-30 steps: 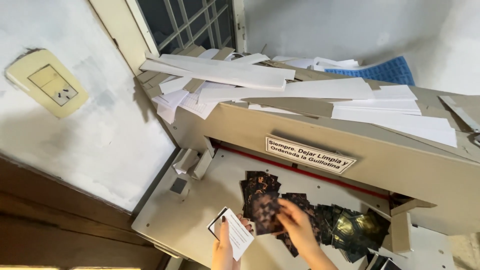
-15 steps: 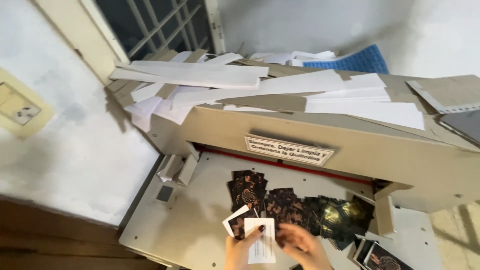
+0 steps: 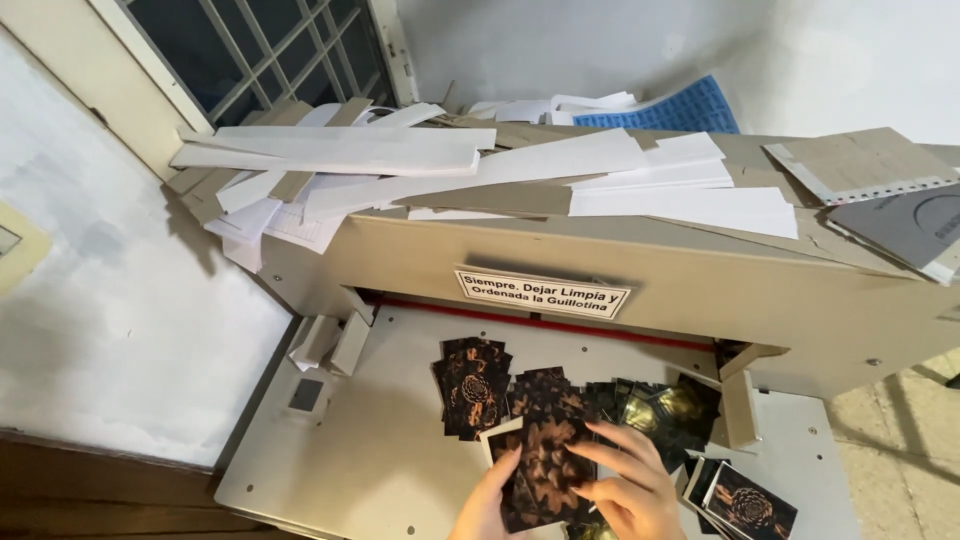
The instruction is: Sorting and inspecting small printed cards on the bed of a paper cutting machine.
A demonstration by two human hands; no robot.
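Cards (image 3: 548,468) in a dark stack are grasped between left hand (image 3: 487,505) and right hand (image 3: 628,490) near the cutter bed's (image 3: 380,450) front edge. Other dark piles (image 3: 470,385) lie ungathered toward the blade slot; more cards (image 3: 750,505) sit at right.

I see glossy dark printed cards (image 3: 545,462) on the smooth, matt painted-metal cutter table (image 3: 380,450), with matt white paper strips (image 3: 560,170) piled above.
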